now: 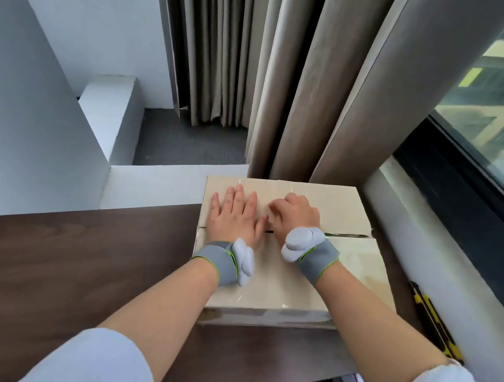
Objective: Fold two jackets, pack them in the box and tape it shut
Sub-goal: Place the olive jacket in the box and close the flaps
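Note:
A closed cardboard box point(349, 267) sits on the dark wooden table point(74, 263) by the window. Its top flaps meet at a dark seam point(349, 235) running left to right, and glossy clear tape shines across the lid. My left hand point(233, 215) lies flat on the lid, fingers straight and spread, its thumb near the seam. My right hand point(293, 217) rests just beside it, bent fingertips pressing down on the far flap above the seam. I see nothing held in it. No jackets are visible.
A yellow and black utility knife point(434, 320) lies on the table's right edge, between the box and the window sill point(429, 246). Grey curtains point(290, 83) hang right behind the box. A white ledge point(155, 184) borders the table's far left.

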### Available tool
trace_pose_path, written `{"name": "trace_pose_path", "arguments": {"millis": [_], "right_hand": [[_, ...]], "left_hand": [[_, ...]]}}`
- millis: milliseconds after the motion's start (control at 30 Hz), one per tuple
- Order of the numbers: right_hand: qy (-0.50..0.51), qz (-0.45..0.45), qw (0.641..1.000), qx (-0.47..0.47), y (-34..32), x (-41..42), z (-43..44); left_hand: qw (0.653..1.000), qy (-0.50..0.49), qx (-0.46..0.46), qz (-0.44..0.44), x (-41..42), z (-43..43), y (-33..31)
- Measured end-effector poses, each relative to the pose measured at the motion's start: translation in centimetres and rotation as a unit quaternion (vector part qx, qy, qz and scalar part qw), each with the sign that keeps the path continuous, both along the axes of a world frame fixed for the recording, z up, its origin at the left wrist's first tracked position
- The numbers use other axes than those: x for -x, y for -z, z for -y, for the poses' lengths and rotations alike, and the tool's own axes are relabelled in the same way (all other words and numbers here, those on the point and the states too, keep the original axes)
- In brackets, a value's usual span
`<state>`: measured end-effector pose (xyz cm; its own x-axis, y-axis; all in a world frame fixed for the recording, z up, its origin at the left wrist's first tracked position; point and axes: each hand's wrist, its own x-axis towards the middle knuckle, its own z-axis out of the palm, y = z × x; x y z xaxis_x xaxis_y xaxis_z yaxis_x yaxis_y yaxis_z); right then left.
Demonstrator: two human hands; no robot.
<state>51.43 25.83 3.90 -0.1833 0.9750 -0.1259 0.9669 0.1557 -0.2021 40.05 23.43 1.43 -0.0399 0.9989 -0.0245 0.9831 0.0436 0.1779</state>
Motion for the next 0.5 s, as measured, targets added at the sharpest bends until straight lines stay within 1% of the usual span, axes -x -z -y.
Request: {"name": "trace_pose_path", "arguments": {"millis": [67, 100, 133, 267, 367, 433, 500], "right_hand": [[0.033, -0.071, 0.997, -0.017, 0.9, -0.3, 0.6], [0.043, -0.085, 0.995, -0.016, 1.3, -0.3, 0.4], [0.043, -0.080, 0.996, -0.012, 1.5, -0.2, 0.5], [0.008, -0.001, 0.999, -0.043, 1.9, 0.8, 1.1], [-0.028, 0.072, 0.996, -0.049, 1.4, -0.6, 0.9], [-0.002, 0.122, 0.992, -0.016, 1.1, -2.4, 0.8], [0.034, 0.119, 0.992, 0.021, 1.4, -3.4, 1.1]], "left_hand": [[0.999, 0.009, 0.025, -0.034, -0.2, 0.1, 0.9], [0.999, 0.013, 0.031, -0.037, -0.2, 0.0, 1.3], [0.999, 0.012, 0.034, -0.040, -0.1, 0.1, 1.1], [0.998, 0.011, 0.038, -0.045, 0.0, 0.2, 0.9], [0.999, 0.013, 0.037, -0.032, 0.3, 0.7, 0.3], [0.999, 0.006, 0.031, -0.025, 1.0, 1.2, 0.3], [0.999, -0.002, 0.035, -0.031, 2.0, 1.9, 0.4]]}}
